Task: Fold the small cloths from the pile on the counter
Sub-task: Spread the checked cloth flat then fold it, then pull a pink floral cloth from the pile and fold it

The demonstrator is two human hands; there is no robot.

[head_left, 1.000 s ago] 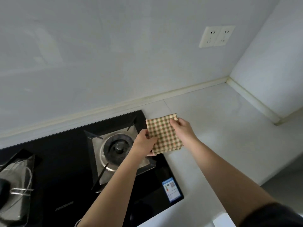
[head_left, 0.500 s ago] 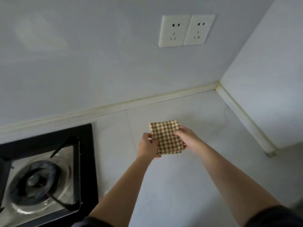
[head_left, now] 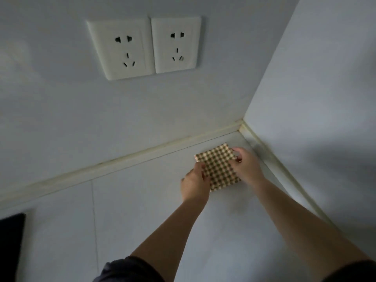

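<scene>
A pale wall (head_left: 61, 119) is filling the upper view, meeting a white table (head_left: 142, 220) along a cream sealing strip (head_left: 122, 161). A double socket (head_left: 142, 47) is sitting on that wall. A dark hob corner (head_left: 11, 241) is showing at the lower left. Both bare forearms are reaching toward the table's far right corner. A folded checked cloth (head_left: 220, 167) is lying low there between the hands; whether it is touching the table is unclear. The left hand (head_left: 195, 184) is gripping its left edge, and the right hand (head_left: 247, 165) is pinching its right edge.
</scene>
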